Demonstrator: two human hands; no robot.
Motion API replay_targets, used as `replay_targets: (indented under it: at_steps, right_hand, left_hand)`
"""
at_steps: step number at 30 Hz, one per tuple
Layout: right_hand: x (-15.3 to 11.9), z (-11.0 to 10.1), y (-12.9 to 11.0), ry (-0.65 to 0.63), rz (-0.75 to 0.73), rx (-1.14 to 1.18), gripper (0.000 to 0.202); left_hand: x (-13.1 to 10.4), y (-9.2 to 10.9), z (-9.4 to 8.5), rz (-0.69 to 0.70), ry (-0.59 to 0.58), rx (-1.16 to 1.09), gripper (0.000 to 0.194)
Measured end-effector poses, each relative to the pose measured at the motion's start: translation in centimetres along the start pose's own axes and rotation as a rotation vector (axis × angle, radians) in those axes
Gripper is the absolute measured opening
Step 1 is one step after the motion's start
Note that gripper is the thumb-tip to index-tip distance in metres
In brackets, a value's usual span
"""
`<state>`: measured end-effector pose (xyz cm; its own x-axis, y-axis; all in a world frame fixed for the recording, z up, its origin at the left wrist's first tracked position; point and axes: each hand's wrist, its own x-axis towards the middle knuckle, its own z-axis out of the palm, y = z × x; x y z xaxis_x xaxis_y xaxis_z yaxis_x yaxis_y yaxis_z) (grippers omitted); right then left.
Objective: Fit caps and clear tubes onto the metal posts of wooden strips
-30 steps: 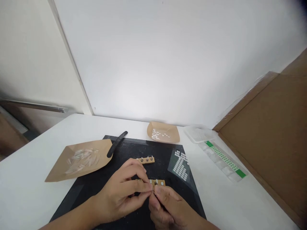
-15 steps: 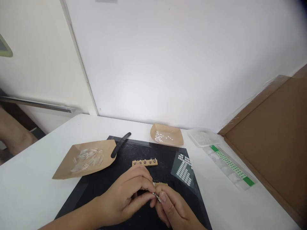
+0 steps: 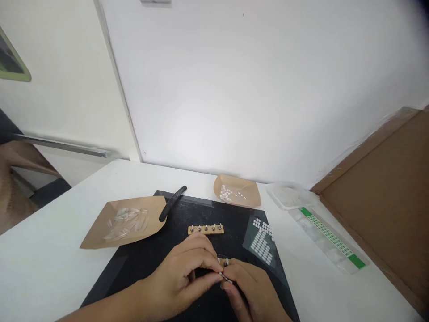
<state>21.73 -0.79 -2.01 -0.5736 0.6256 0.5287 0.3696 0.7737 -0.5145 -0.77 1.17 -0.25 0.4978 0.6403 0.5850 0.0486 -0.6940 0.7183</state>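
Observation:
My left hand [image 3: 187,273] pinches one end of a small, thin metallic piece with a white tip [image 3: 226,278] between thumb and forefinger. Close against it, my right hand [image 3: 251,286] has its thumb and forefinger around the other end; the fingers hide part of the piece. Behind the fingertips, a tan strip with little metal pegs [image 3: 223,262] is partly covered by both hands. Farther back lies a similar tan strip [image 3: 210,230], bearing a row of several metal pegs with white tops.
A black mat [image 3: 181,210] lies under the work. On it rests a sheet of white adhesive dots [image 3: 261,241]. A cardboard tray of clear nail tips [image 3: 97,228], a black curved file [image 3: 172,203], a tray of white bits [image 3: 253,190], a plastic container [image 3: 288,194] and a green-printed packet [image 3: 331,237] stand around.
My right thumb has dropped lower and the forefinger has shifted over the metallic piece. More of the near tan strip shows. The whole view has moved slightly.

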Motion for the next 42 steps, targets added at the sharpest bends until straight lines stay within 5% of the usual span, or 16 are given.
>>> replay_targets:
  at_steps: [14, 23, 29, 42]
  right_hand:
    - [-0.1, 0.3, -0.1, -0.033, 0.015, -0.121, 0.013]
    - [-0.2, 0.4, -0.7, -0.042, 0.187, 0.12, 0.024]
    - [-0.2, 0.8, -0.9, 0.025, 0.264, 0.246, 0.029]
    - [0.5, 0.1, -2.3, -0.068, 0.45, 0.437, 0.04]
  left_hand:
    - [-0.3, -1.0, 0.3, 0.045, -0.009, 0.06, 0.014]
    - [-0.1, -0.2, 0.1, 0.091, -0.009, 0.067, 0.022]
    - [-0.1, 0.2, 0.2, 0.035, 0.026, 0.031, 0.03]
    - [0.1, 0.2, 0.6, -0.11, 0.047, -0.015, 0.021]
